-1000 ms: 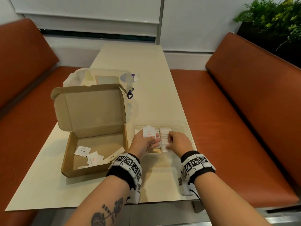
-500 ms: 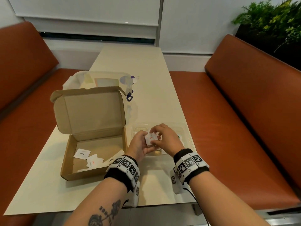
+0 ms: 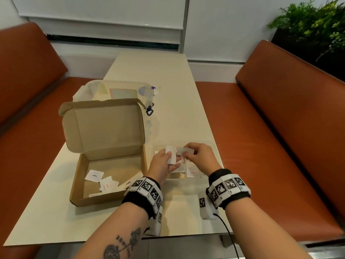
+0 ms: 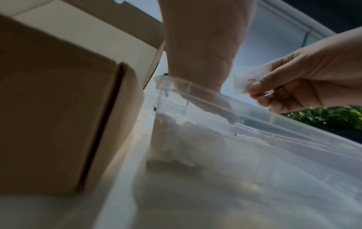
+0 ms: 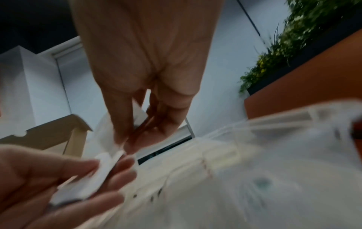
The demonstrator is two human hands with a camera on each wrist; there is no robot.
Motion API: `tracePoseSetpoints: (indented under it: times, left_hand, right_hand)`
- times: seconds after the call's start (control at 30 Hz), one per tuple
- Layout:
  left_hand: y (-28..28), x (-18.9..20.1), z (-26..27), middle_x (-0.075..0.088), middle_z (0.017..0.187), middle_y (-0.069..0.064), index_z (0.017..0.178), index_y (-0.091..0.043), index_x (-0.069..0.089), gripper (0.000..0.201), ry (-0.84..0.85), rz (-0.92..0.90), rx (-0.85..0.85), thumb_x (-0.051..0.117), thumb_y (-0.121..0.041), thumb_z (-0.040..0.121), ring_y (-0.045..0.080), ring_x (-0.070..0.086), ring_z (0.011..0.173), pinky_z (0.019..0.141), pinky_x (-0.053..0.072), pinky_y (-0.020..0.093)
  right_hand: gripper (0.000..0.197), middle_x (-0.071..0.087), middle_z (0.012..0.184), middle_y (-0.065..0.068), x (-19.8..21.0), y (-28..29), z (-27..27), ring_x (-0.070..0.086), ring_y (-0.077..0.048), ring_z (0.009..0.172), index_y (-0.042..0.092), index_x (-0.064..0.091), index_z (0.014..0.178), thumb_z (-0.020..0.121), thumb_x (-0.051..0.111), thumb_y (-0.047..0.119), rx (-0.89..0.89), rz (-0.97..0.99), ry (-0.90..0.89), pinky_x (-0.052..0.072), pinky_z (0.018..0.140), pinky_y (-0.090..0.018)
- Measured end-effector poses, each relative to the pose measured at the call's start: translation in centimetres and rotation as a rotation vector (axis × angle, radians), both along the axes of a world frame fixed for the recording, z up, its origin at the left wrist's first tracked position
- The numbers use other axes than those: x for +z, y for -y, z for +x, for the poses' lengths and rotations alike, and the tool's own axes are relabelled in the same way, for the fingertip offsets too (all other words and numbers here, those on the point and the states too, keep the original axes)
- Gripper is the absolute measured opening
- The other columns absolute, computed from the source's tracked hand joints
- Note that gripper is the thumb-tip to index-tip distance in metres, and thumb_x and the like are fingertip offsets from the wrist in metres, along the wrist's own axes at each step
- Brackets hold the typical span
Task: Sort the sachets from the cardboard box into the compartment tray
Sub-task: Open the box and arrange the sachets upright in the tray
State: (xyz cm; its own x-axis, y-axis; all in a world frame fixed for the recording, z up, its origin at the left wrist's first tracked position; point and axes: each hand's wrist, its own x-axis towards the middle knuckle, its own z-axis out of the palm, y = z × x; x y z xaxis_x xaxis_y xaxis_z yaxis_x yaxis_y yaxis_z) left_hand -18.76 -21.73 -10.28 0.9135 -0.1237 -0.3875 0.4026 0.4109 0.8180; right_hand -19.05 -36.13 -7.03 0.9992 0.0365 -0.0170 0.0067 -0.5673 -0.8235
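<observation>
The open brown cardboard box (image 3: 104, 159), left of both hands, holds several white paper sachets (image 3: 101, 181). Above the clear plastic compartment tray (image 3: 214, 146), which holds more sachets, the left hand (image 3: 162, 164) grips a small white stack (image 3: 170, 155); the right hand (image 3: 200, 156) pinches one white red-printed sachet (image 3: 185, 151) beside it.

sachets (image 3: 171, 155) white, held above tray | clear compartment tray (image 3: 214, 146) beside open cardboard box (image 3: 104, 165)
</observation>
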Motion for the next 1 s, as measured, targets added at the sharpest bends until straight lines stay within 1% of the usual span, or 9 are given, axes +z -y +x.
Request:
tracePoseSetpoints:
  times: [0.07, 0.17, 0.23, 0.37, 0.57, 0.7, 0.83, 0.93, 1.0]
  left_hand:
    - [0.1, 0.0, 0.3, 0.063, 0.103, 0.011, 0.114, -0.008, 0.056, 0.020, 0.039, 0.069, 0.003, 0.041, -0.009, 0.100, 0.020, 0.066, 0.086, 0.069, 0.059, 0.027]
    - [0.5, -0.1, 0.4, 0.063, 0.106, 0.013, 0.114, -0.009, 0.058, 0.019, 0.116, 0.181, -0.067, 0.050, -0.013, 0.097, 0.024, 0.065, 0.093, 0.077, 0.059, 0.029]
    - [0.8, -0.1, 0.2, 0.065, 0.109, 0.016, 0.111, -0.009, 0.061, 0.018, 0.165, 0.204, -0.116, 0.054, -0.016, 0.096, 0.025, 0.065, 0.097, 0.077, 0.058, 0.028]
    - [0.9, -0.5, 0.1, 0.067, 0.105, 0.015, 0.109, -0.008, 0.062, 0.017, 0.180, 0.167, -0.083, 0.056, -0.010, 0.094, 0.022, 0.067, 0.091, 0.068, 0.057, 0.021]
    - [1.2, -0.6, -0.2, 0.070, 0.097, 0.010, 0.112, -0.008, 0.062, 0.021, 0.135, 0.101, -0.137, 0.058, -0.004, 0.092, 0.015, 0.071, 0.086, 0.065, 0.057, 0.022]
    - [1.2, -0.6, -0.1, 0.069, 0.094, 0.009, 0.111, -0.006, 0.061, 0.019, 0.132, 0.120, -0.144, 0.057, -0.003, 0.092, 0.015, 0.069, 0.085, 0.066, 0.058, 0.022]
    - [0.7, -0.7, 0.2, 0.068, 0.095, 0.005, 0.103, -0.011, 0.063, 0.011, 0.133, 0.165, -0.033, 0.057, -0.009, 0.093, 0.011, 0.066, 0.087, 0.070, 0.057, 0.021]
    - [0.7, -0.7, 0.2, 0.067, 0.098, 0.007, 0.099, -0.014, 0.066, 0.010, 0.185, 0.226, -0.045, 0.058, -0.014, 0.093, 0.015, 0.063, 0.090, 0.081, 0.055, 0.026]
    - [0.9, -0.7, 0.1, 0.067, 0.098, 0.010, 0.102, -0.009, 0.066, 0.012, 0.208, 0.272, -0.077, 0.059, -0.010, 0.092, 0.018, 0.062, 0.087, 0.080, 0.056, 0.026]
  right_hand:
    - [0.006, 0.067, 0.069, -0.005, 0.8, 0.8, 0.3, 0.058, -0.006, 0.056, 0.004, 0.071, 0.084, 0.083, 0.066, 0.008, 0.043, -0.037, -0.080, 0.051, 0.059, -0.017]
    - [0.006, 0.061, 0.058, 0.004, 1.4, 1.3, 0.8, 0.054, 0.002, 0.046, 0.006, 0.070, 0.087, 0.081, 0.070, 0.008, 0.108, -0.186, -0.163, 0.041, 0.044, -0.006]
    - [0.006, 0.059, 0.057, 0.005, 1.7, 1.2, 1.2, 0.053, 0.000, 0.047, 0.008, 0.069, 0.085, 0.080, 0.072, 0.010, 0.126, -0.246, -0.176, 0.039, 0.042, -0.005]
    - [0.010, 0.059, 0.061, 0.003, 1.9, 1.2, 1.6, 0.052, -0.002, 0.051, 0.010, 0.067, 0.082, 0.078, 0.075, 0.015, 0.099, -0.254, -0.135, 0.038, 0.045, -0.007]
    - [0.011, 0.063, 0.072, -0.004, 1.1, 0.8, 1.1, 0.058, -0.016, 0.066, 0.009, 0.066, 0.086, 0.078, 0.074, 0.009, -0.118, 0.092, -0.021, 0.053, 0.067, -0.027]
    - [0.010, 0.067, 0.073, -0.003, 1.1, 0.9, 1.0, 0.060, -0.013, 0.063, 0.008, 0.070, 0.089, 0.080, 0.073, 0.009, -0.131, 0.075, -0.002, 0.052, 0.064, -0.018]
    - [0.013, 0.069, 0.075, 0.000, 2.1, 1.5, 1.4, 0.053, 0.003, 0.059, 0.007, 0.074, 0.095, 0.083, 0.070, 0.012, -0.034, -0.129, -0.024, 0.041, 0.054, -0.002]
    - [0.016, 0.072, 0.095, -0.004, 3.2, 1.2, 1.8, 0.056, -0.003, 0.073, 0.009, 0.075, 0.099, 0.086, 0.067, 0.014, 0.124, -0.360, -0.090, 0.040, 0.064, -0.008]
    - [0.016, 0.071, 0.094, -0.004, 3.5, 0.8, 2.0, 0.056, -0.009, 0.079, 0.009, 0.074, 0.099, 0.085, 0.068, 0.013, 0.167, -0.415, -0.097, 0.040, 0.069, -0.014]
